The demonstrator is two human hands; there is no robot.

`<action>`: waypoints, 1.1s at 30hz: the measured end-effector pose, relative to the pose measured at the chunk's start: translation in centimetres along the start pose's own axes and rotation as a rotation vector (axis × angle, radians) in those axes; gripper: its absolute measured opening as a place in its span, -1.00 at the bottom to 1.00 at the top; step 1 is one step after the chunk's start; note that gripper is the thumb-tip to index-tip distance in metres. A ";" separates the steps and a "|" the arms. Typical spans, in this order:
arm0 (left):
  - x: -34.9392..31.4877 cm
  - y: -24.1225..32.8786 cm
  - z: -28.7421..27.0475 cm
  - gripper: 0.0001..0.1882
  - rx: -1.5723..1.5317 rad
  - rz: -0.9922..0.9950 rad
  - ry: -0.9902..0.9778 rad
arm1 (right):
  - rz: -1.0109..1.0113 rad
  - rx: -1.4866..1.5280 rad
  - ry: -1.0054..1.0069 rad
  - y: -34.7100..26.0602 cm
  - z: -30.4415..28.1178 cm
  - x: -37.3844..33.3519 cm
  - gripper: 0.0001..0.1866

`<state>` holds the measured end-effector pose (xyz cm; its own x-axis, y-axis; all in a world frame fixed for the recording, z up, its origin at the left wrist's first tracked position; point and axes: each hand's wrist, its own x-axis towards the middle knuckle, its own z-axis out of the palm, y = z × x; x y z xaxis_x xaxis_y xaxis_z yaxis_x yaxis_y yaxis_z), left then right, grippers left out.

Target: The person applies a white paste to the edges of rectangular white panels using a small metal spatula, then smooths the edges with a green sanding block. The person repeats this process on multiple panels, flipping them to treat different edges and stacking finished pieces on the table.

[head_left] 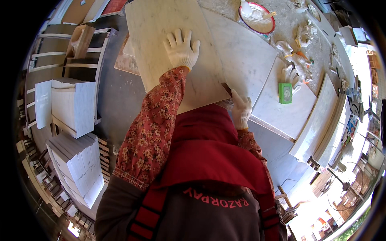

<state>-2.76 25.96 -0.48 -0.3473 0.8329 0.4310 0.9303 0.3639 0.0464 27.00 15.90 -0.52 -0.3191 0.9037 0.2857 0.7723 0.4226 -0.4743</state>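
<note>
A large pale marble slab point(193, 48) with grey veining lies in front of me, its near end by my red apron. My left hand point(183, 50), in a white knitted glove, rests on it with the fingers spread. At the slab's right edge, near the corner, my gloved right hand point(241, 107) is closed around a thin dark brown piece point(226, 89) that touches the edge. I cannot tell what kind of tool the piece is. More pale slabs point(241, 52) lie flat underneath and to the right.
A green box point(285, 93) stands on the right slab beside loose white gloves point(302, 66). Farther back is a red-rimmed basin point(257, 28) of white paste. Stacked tiles point(76, 160) and a metal rack point(100, 76) with a cardboard box point(79, 41) stand left. Long slabs point(315, 124) lean right.
</note>
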 end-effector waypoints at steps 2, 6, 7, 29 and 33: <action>-0.4 -0.1 0.2 -0.49 0.014 0.017 0.047 | 0.015 0.003 0.018 0.3 0.5 -0.6 -0.56; -0.5 -0.2 0.3 -0.50 0.065 0.026 0.055 | 0.048 -0.010 -0.022 0.0 0.4 -0.2 -0.50; -0.6 -0.2 0.4 -0.50 0.052 0.017 0.042 | 0.057 -0.017 -0.036 -0.2 0.3 -0.1 -0.49; -0.3 0.0 0.0 -0.48 0.093 0.018 0.045 | 0.066 0.009 0.005 -0.4 0.6 -0.9 -0.53; 0.1 0.0 0.2 -0.45 0.064 -0.006 -0.069 | 0.086 -0.001 0.008 -0.8 0.7 -1.2 -0.54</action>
<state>-2.79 26.16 -0.60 -0.3618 0.8568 0.3674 0.9197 0.3925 -0.0097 26.38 14.49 -1.04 -0.2467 0.9361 0.2506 0.7975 0.3430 -0.4963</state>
